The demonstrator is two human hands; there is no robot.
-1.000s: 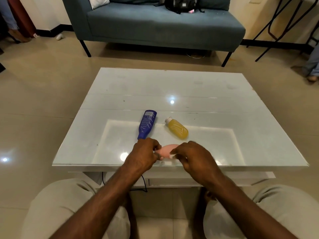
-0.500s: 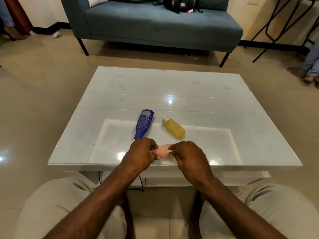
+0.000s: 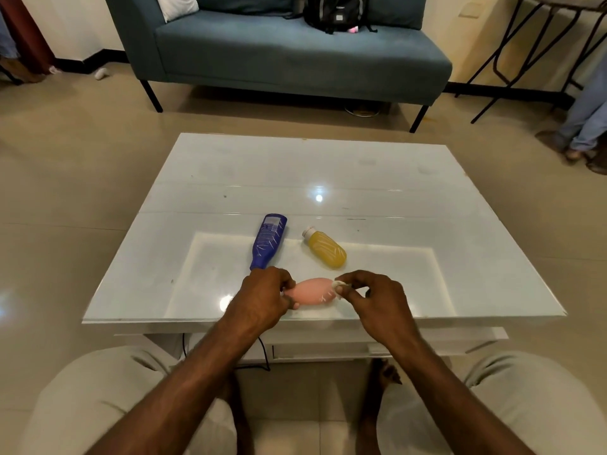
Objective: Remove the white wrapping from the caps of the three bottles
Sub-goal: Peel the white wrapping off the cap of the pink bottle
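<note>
A pink bottle lies on its side near the front edge of the white glass table. My left hand grips its left end. My right hand pinches a small white piece of wrapping at the bottle's right end. A blue bottle lies behind my left hand, its near end hidden by my knuckles. A yellow bottle lies to its right, with white wrapping on its cap.
A blue-grey sofa with a black backpack stands beyond the table. Metal chair legs and a person's legs are at the far right. My knees sit below the table's front edge.
My right hand has drawn away to the right, uncovering most of the pink bottle, and now pinches a bit of white wrapping. The camera has shifted slightly.
</note>
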